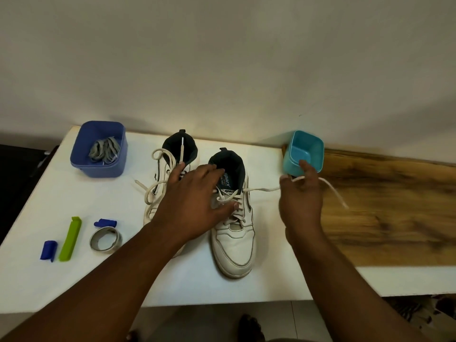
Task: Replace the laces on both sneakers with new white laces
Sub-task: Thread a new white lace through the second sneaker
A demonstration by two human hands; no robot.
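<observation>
The right sneaker stood mid-table. The right hand pinched its soft, limp white lace, drawn taut rightward; the left hand lay open, steadying the shoe. Such cord probably handles best held near its stiff tip.

Bare, sleeveless forearms; bare foot

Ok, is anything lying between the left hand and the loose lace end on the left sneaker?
Nothing visible. The left hand spreads across both sneakers, fingertips already at the left sneaker's loose lace. The right hand pinches the right sneaker's lace apart.
</observation>
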